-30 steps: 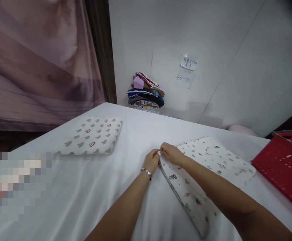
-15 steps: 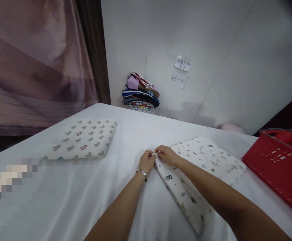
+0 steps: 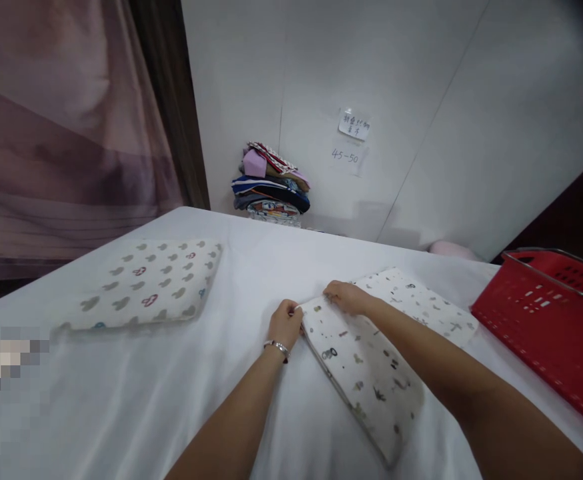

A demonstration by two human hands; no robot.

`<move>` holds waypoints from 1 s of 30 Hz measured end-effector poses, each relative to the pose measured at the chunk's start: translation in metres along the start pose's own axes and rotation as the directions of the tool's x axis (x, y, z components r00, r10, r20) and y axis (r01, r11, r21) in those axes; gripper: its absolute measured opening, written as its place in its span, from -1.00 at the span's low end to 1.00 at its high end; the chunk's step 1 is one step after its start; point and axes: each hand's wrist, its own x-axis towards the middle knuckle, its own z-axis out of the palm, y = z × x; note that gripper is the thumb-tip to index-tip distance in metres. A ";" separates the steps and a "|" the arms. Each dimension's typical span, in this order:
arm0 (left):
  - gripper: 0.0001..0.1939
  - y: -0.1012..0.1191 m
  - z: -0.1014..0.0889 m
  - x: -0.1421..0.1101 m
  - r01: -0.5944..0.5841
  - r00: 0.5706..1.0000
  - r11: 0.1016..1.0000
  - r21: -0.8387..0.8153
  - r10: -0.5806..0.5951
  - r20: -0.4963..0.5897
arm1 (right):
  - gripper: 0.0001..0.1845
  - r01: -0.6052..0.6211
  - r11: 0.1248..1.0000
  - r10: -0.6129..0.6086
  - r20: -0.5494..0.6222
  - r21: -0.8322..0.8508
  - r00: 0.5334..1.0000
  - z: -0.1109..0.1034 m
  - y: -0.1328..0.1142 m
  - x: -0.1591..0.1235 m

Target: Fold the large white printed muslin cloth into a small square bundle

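Note:
A white cloth [image 3: 366, 373] with small printed figures lies partly folded on the white-covered table; one flap reaches toward me and another part spreads out behind my right forearm. My left hand [image 3: 285, 321], with a silver bracelet at the wrist, pinches the cloth's near-left corner. Along the same upper edge, a little to the right, my right hand [image 3: 346, 297] grips the cloth with curled fingers. To the left rests a folded white cloth [image 3: 159, 283] with grey and red mushroom-like prints, apart from both hands.
A red plastic basket [image 3: 546, 327] with a metal handle stands at the right. Behind the table, a stack of folded fabrics [image 3: 271, 183] sits against the wall, near paper signs [image 3: 354, 127]. A pinkish curtain [image 3: 71, 133] hangs at the left. White sheet [image 3: 181, 387] covers the table.
My right hand has slid right along the cloth's edge, away from my left hand, which keeps its pinch on the corner. The edge between them is now spread out. The view has shifted slightly.

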 end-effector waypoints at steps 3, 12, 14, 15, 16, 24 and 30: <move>-0.95 0.003 0.000 -0.001 -0.002 1.000 1.000 0.010 0.002 0.000 | -0.70 -0.077 0.996 0.078 0.029 -0.044 0.997 -0.008 0.018 -0.003; -0.95 0.000 0.000 -0.001 0.019 1.000 1.000 0.007 -0.019 -0.003 | -0.78 -0.134 0.991 0.134 -0.005 -0.010 0.991 -0.009 0.031 -0.008; -0.95 0.001 0.000 -0.002 0.024 1.000 1.000 0.003 -0.024 0.000 | -0.81 -0.135 0.991 0.135 -0.021 0.000 0.991 -0.009 0.031 -0.006; -0.95 0.002 0.000 -0.002 0.027 1.000 1.000 0.003 -0.027 0.004 | -0.83 -0.132 0.991 0.132 -0.028 0.005 0.991 -0.008 0.031 -0.006; -0.96 0.003 0.000 -0.002 0.031 1.000 1.000 0.004 -0.031 0.006 | -0.85 -0.127 0.992 0.128 -0.033 0.011 0.991 -0.008 0.031 -0.005; -0.95 -0.001 0.000 -0.001 0.014 1.000 0.999 0.039 -0.014 -0.006 | -0.84 -0.125 0.992 0.128 -0.089 0.037 0.988 -0.005 0.030 -0.011; -0.94 -0.004 0.000 0.001 -0.002 1.000 0.997 0.076 0.003 -0.016 | -0.84 -0.162 0.986 0.165 -0.098 0.044 0.981 -0.004 0.026 -0.008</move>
